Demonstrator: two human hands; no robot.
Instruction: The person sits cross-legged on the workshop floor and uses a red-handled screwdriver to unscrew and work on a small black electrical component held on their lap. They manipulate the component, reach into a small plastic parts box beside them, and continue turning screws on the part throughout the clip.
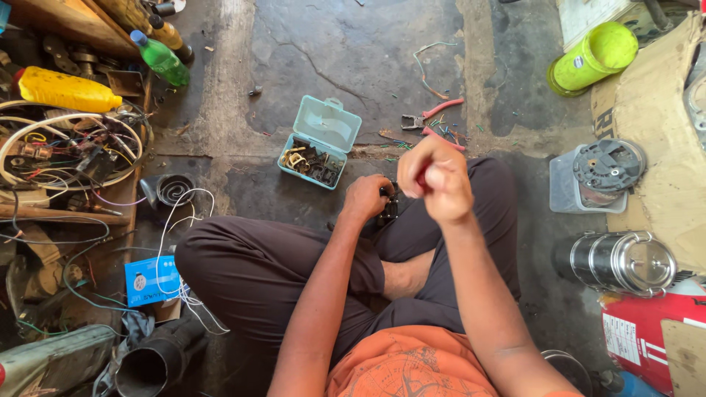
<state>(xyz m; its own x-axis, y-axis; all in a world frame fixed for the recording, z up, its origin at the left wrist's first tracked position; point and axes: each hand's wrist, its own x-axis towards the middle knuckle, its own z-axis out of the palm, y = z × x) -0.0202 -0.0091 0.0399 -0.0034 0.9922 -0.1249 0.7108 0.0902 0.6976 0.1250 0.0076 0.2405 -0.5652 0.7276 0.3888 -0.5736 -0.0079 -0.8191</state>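
Two hands work over the lap: the left hand (365, 197) has its grip clamped on a small black part (388, 204) resting against the knee, and the right hand (434, 179) is fisted around a red-handled tool (422, 175), tip hidden. Risk, as judged: the tool could slip off the hard, dark part and jab the left fingers. Just ahead on the cracked concrete floor (353, 59) sit an open teal plastic box (321, 143) of metal bits and pink-handled pliers (432, 117) among wire clippings.

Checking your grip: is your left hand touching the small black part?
Touching. The head view shows the left hand closed around the small black part over the knee.
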